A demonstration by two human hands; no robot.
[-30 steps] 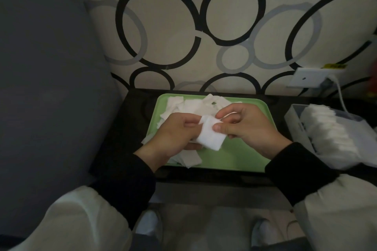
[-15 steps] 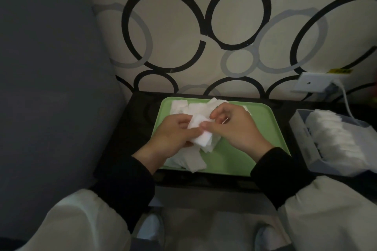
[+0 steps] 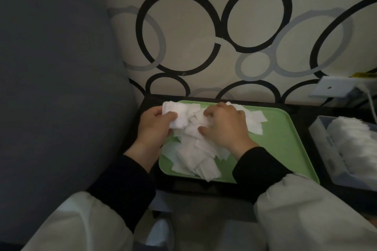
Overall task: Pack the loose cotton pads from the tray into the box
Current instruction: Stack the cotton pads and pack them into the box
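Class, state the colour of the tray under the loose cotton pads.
Light green plastic tray, seen best in the head view.

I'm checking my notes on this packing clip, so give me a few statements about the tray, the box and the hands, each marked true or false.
1. The tray is green. True.
2. The box stands to the left of the tray. False: it stands to the tray's right.
3. The left hand grips a bunch of pads. True.
4. The box is empty. False: packed pads already fill much of it.
5. The right hand is over the box. False: it is on the loose pads lying in the tray.
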